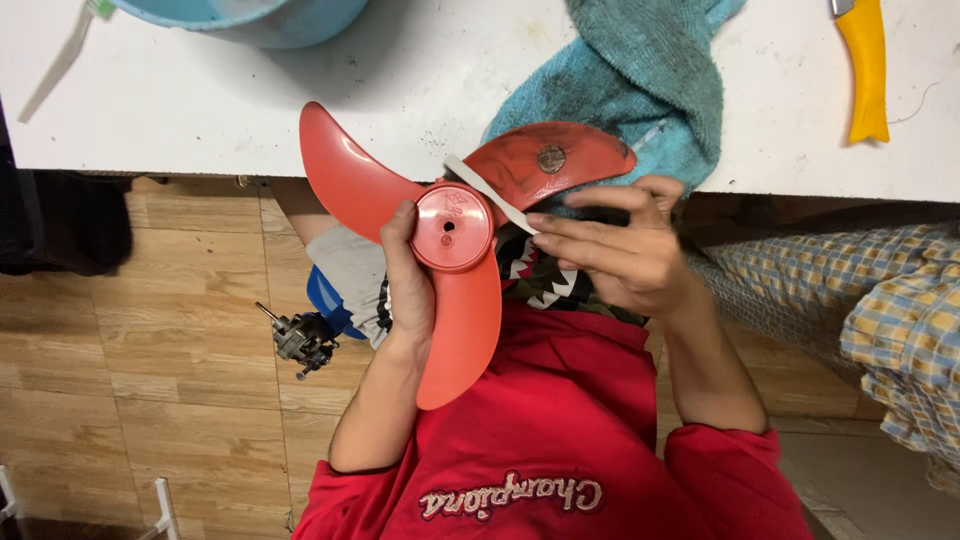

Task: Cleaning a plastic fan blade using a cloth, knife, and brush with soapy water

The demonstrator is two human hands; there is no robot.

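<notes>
A red three-bladed fan propeller (455, 230) is held up in front of me, below the white table's edge. My left hand (405, 285) grips it at the round hub, thumb on the hub's rim. My right hand (615, 250) holds a thin whitish strip or brush (490, 192) against the upper right blade, which looks dirty and has a round mark on it. The lower blade hangs down over my red shirt.
On the white table (200, 110) lie a teal towel (640, 80), a blue basin (270, 15) at the top edge and a yellow-handled cutter (865, 65) at the right. A small motor part (300, 340) lies on the wooden floor. Checked cloth (890, 310) is at right.
</notes>
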